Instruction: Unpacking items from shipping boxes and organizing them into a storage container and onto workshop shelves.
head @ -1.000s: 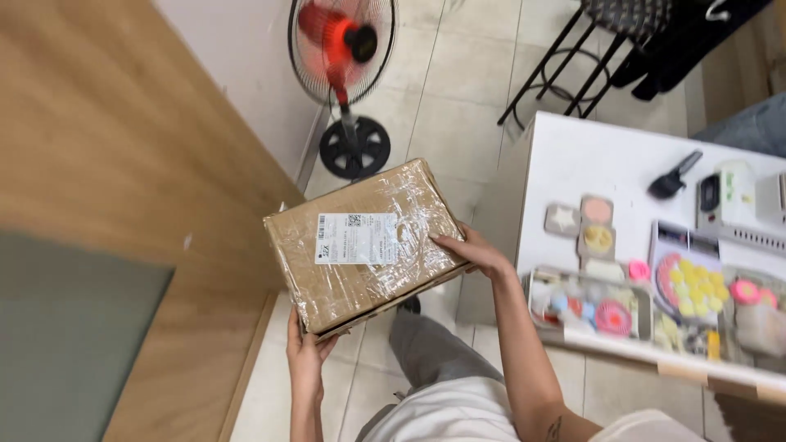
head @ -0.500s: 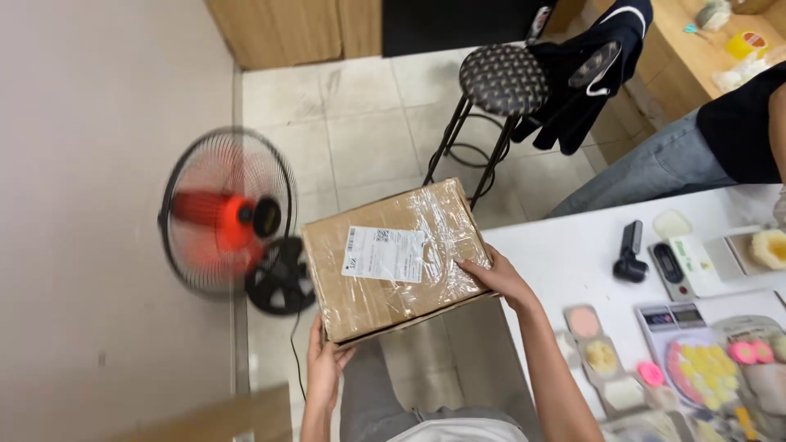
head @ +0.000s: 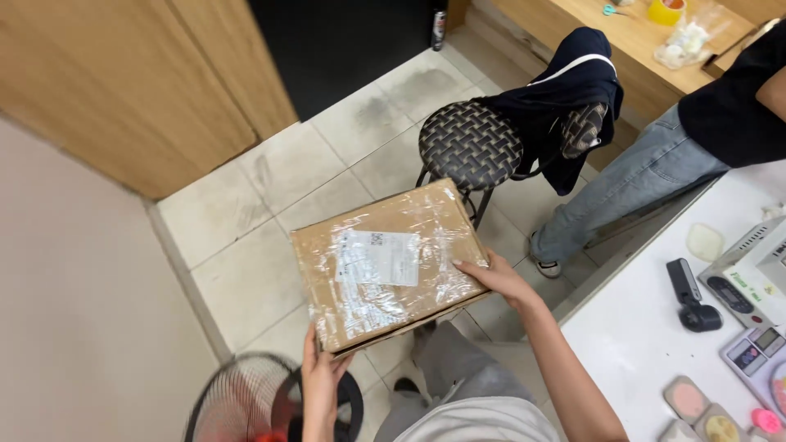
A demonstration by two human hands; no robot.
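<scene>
Work in hand: the person is holding a cardboard box (head: 391,266) up in front of the body, above the tiled floor (head: 270,213), with both hands.
Progress: the box is already lifted and carried in the air; it is not resting on any surface, so setting it down or opening it is not yet done.
Left hand (head: 321,378): its grip is pinching the near lower corner of the box, fingers curled over the edge.
Right hand (head: 499,280): its grip is spreading flat against the right side of the box, steadying it.
Box looks: brown, flat and rectangular, wrapped in shiny clear tape, with a white paper label (head: 378,256) on top; it is tilting slightly.
Nearby: a woven black stool (head: 471,146) is standing just beyond the box, a white desk (head: 647,344) to the right, a fan (head: 246,405) below left.
</scene>
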